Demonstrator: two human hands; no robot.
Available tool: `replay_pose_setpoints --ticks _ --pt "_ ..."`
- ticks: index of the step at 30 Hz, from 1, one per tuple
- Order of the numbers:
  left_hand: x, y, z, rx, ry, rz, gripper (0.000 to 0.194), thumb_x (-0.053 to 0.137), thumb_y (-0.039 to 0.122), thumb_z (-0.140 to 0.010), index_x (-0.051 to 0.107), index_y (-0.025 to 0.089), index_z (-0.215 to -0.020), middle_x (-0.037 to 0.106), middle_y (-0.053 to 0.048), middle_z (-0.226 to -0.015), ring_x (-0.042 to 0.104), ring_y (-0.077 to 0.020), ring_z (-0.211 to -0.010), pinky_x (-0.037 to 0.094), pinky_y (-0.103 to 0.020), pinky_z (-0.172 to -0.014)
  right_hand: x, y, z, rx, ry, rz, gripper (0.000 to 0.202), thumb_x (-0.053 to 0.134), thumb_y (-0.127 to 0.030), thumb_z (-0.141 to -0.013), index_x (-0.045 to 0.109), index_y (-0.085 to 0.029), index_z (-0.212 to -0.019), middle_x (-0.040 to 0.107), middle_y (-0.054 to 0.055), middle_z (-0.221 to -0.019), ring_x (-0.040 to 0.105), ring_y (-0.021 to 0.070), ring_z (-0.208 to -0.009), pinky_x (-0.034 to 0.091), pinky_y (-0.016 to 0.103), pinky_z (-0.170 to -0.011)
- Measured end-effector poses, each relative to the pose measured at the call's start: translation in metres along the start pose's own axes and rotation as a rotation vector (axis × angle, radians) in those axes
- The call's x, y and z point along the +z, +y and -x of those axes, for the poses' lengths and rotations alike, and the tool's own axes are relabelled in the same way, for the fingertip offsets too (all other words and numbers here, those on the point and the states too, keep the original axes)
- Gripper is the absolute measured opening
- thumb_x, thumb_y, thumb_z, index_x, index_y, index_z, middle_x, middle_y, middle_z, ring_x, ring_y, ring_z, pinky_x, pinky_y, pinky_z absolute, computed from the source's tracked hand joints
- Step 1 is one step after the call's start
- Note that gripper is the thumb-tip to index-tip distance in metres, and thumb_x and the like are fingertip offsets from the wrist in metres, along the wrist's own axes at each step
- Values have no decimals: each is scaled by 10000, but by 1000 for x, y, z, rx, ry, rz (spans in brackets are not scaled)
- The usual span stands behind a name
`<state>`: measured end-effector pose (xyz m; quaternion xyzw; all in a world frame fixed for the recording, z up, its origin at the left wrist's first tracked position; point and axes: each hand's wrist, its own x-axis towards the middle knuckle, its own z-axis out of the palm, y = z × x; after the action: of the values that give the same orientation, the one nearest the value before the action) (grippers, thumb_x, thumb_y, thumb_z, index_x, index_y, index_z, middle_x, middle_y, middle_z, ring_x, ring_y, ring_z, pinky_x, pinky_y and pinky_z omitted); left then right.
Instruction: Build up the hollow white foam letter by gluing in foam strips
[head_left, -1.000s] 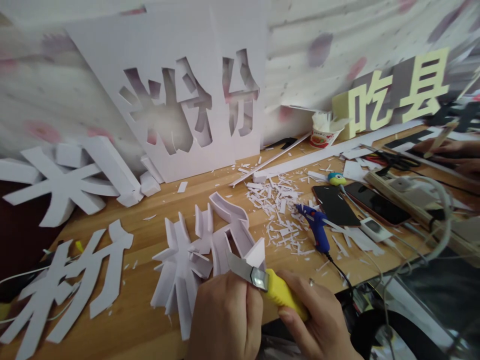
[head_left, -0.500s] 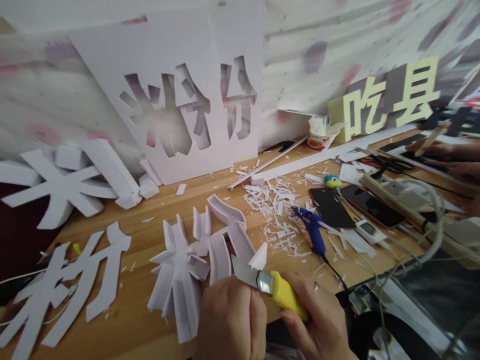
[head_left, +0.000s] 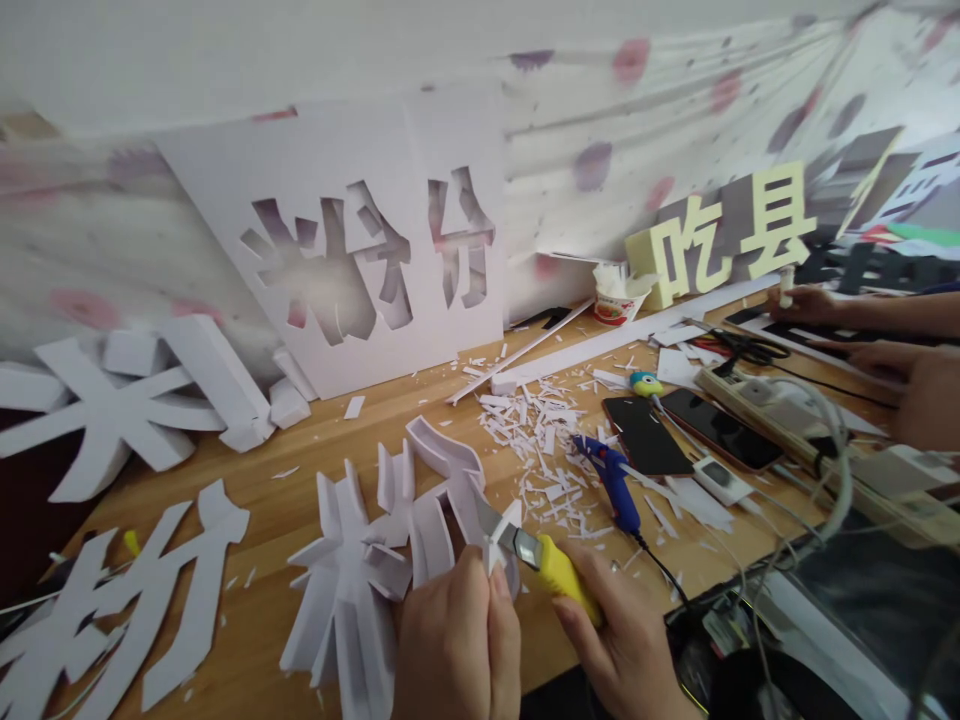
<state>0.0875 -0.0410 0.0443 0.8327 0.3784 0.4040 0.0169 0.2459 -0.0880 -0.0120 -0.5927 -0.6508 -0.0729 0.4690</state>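
Note:
Pinched in my left hand [head_left: 457, 635] is a small white foam-board piece [head_left: 493, 556], mostly hidden by the thumb and fingers. My right hand [head_left: 630, 630] is wrapped round the yellow handle of a utility knife [head_left: 566, 582]. Its blade points left and lies against the white piece, just above my left thumb. Behind my hands stands a white foam-board character [head_left: 352, 590] with raised walls, partly covered by my left hand. Flat white cut-out strokes [head_left: 199, 590] lie at the left.
White scraps [head_left: 536, 425] are strewn mid-table around a blue glue gun [head_left: 611, 485]. Phones [head_left: 649, 435] and a power strip [head_left: 772, 425] with cables lie at right. A cut-out white board [head_left: 450, 310] leans behind. Another person's hands [head_left: 885, 360] work at far right.
The view has tilted up and turned slightly right. The knife blade has come against the white piece, which has turned and dropped lower between my left fingers.

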Motion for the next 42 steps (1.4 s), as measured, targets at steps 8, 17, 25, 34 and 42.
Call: replay_pose_setpoints --ticks 8,17,25,34,42 --pt "-15 -3 4 -193 106 -47 243 401 252 -1058 592 219 -912 560 49 -543 568 -144 -443 395 -269 -481 15 18 9 390 -135 -117 442 406 -559 -1059 675 -209 -1090 714 -2 -747 690 170 -619 495 229 -548" --pt "-18 -17 -11 -233 -82 108 338 373 195 -1024 431 247 -696 518 66 -502 526 -111 -417 358 -239 -458 -4 -5 -10 216 -141 -278 382 453 -502 -1055 660 -222 -896 700 -20 -715 688 128 -599 488 164 -532" --pt "-16 -16 -4 -167 -149 117 351 333 175 -1007 606 241 -797 664 8 -613 643 -167 -534 406 -286 -524 -5 -23 -11 25 -198 -205 316 409 -510 -1076 576 -247 -1125 695 -46 -744 668 109 -580 478 174 -538" --pt "-21 -17 9 -156 -82 62 346 384 162 -1000 623 241 -763 652 -15 -581 638 -180 -510 476 -269 -520 -3 -23 -12 -49 -182 -123 333 349 -511 -1090 534 -244 -1165 693 -42 -755 668 108 -577 482 178 -530" --pt "-24 -11 14 -173 -47 64 382 339 204 -1043 624 252 -792 665 -14 -595 646 -181 -528 493 -282 -537 1 -20 -14 -120 -120 -76 368 369 -519 -1083 567 -216 -1149 717 -13 -763 666 115 -554 487 188 -509"
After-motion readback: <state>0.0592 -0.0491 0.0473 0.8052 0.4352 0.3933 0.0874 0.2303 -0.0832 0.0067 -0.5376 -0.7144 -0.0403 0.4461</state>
